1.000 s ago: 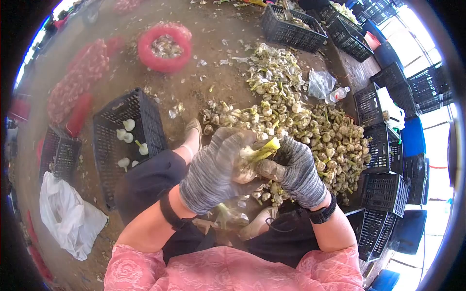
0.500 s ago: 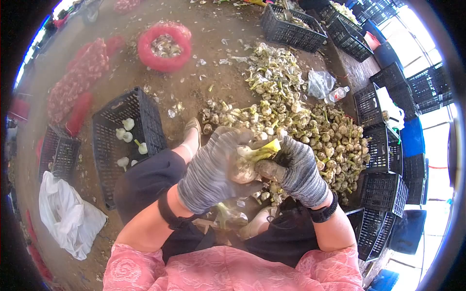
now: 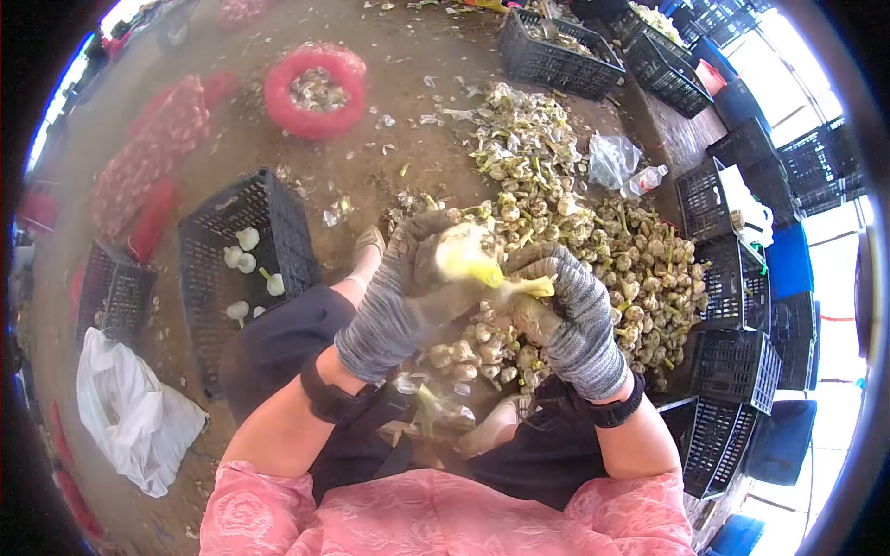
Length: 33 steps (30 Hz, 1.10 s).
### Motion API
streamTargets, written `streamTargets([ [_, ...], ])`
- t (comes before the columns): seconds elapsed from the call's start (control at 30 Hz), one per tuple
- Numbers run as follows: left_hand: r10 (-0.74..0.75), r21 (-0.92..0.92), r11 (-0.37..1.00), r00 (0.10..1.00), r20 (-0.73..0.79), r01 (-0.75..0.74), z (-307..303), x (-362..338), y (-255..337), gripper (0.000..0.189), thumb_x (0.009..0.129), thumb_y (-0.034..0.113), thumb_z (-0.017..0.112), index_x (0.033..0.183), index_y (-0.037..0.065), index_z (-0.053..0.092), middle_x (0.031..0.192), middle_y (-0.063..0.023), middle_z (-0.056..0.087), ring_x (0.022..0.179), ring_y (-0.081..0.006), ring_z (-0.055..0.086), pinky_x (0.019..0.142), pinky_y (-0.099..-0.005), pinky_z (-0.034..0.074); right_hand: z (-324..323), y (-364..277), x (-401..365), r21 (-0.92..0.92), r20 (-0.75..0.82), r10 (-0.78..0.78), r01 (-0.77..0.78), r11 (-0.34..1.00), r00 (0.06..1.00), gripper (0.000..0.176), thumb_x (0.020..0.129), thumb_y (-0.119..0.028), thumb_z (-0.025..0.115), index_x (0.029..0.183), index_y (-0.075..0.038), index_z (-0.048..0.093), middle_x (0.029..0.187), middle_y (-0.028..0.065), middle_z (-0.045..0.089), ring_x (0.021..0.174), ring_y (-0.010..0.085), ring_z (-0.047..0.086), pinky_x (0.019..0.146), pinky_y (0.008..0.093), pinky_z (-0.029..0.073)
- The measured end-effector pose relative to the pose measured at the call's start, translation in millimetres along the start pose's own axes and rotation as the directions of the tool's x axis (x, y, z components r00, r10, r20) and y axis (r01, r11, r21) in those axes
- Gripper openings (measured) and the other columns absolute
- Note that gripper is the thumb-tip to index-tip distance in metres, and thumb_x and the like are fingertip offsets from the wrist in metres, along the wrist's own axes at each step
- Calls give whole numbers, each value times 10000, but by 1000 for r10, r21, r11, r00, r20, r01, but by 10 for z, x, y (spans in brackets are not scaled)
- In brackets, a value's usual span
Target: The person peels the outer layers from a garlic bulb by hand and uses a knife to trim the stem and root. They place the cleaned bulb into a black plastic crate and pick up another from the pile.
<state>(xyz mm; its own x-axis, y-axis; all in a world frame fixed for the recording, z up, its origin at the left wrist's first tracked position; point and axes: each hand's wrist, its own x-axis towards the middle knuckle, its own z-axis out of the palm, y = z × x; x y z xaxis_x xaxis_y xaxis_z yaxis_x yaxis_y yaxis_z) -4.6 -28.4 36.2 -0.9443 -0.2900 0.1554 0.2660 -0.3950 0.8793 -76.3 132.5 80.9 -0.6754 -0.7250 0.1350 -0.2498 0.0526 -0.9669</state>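
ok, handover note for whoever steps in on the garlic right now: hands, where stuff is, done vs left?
Left hand: gloved, closed around a garlic bulb, held up in front of the body.
Right hand: gloved, gripping that bulb's yellow-green stalk.
Things: pile of untrimmed garlic on the ground ahead and to the right; black crate on the left.
Done: a few clean white bulbs lie in the crate.
Left: the held bulb's stalk looks attached; the pile is large.
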Motion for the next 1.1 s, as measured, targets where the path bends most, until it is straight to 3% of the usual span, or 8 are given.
streamTargets([
  [0.17, -258, -133, 956, 965, 42, 261, -77, 4, 117, 685, 676, 201, 726, 1241, 48, 370, 1165, -96, 491, 1055, -210, 505, 878, -359, 445, -68, -22, -41, 600, 108, 244, -259, 757, 964, 223, 808, -100, 543, 1007, 0, 544, 857, 94, 608, 777, 152, 580, 719, 270, 470],
  [0.47, -135, -179, 972, 984, 118, 155, -181, 37, 144, 720, 647, 199, 755, 1243, 39, 386, 1182, -106, 494, 1068, -232, 506, 898, -368, 433, -225, 169, 13, 374, -175, 232, -153, 915, 957, 246, 811, -106, 555, 1015, 30, 537, 856, 95, 607, 765, 169, 588, 688, 264, 498],
  [0.6, -231, -286, 919, 959, 164, 270, -222, 4, 187, 733, 645, 200, 758, 1245, 31, 373, 1154, -100, 511, 1038, -224, 527, 869, -344, 456, -273, 182, 62, 674, -206, 262, -58, 737, 943, 221, 790, -102, 583, 988, -11, 545, 883, 75, 591, 793, 157, 579, 695, 296, 509],
  [0.67, -183, -213, 953, 970, 159, 215, -250, 35, 173, 739, 641, 199, 762, 1245, 35, 369, 1151, -97, 512, 1031, -221, 531, 847, -331, 469, -340, 85, 70, 46, -71, 241, -238, 970, 968, 308, 767, -102, 598, 1058, -20, 538, 926, 94, 605, 841, 181, 588, 739, 293, 491],
  [0.73, -131, -136, 979, 979, 155, 152, -272, 57, 147, 745, 637, 199, 765, 1246, 38, 366, 1148, -94, 513, 1024, -218, 535, 825, -318, 483, -251, 20, 53, -398, 444, -54, 251, 883, 895, 298, 771, -145, 625, 1024, -3, 562, 904, 122, 613, 823, 233, 604, 715, 324, 494],
  [0.8, -61, -170, 982, 989, 134, 83, -266, 53, 104, 742, 633, 189, 765, 1244, 46, 369, 1145, -90, 515, 1018, -213, 538, 817, -311, 485, -36, 52, -60, -551, 609, 196, 232, 802, 769, 441, 621, -259, 707, 1010, -87, 593, 927, 118, 605, 852, 274, 588, 734, 338, 479],
  [0.97, 15, -45, 999, 995, 96, -11, -243, 27, 63, 646, 663, 7, 673, 1235, 41, 373, 1134, -70, 509, 1027, -153, 504, 880, -287, 418, -175, 6, 40, -311, 657, -352, 666, 678, 666, 336, 614, -261, 697, 919, -137, 632, 864, 82, 586, 867, 316, 560, 700, 360, 485],
  [1.1, -77, -60, 994, 984, 161, 88, -176, 39, 106, 722, 633, 117, 728, 1244, 45, 351, 1164, -78, 482, 1060, -170, 486, 900, -307, 410, 28, -183, -30, -349, 530, -134, 360, 865, 837, 336, 590, -217, 743, 888, -93, 651, 815, 83, 604, 782, 295, 580, 653, 338, 484],
])
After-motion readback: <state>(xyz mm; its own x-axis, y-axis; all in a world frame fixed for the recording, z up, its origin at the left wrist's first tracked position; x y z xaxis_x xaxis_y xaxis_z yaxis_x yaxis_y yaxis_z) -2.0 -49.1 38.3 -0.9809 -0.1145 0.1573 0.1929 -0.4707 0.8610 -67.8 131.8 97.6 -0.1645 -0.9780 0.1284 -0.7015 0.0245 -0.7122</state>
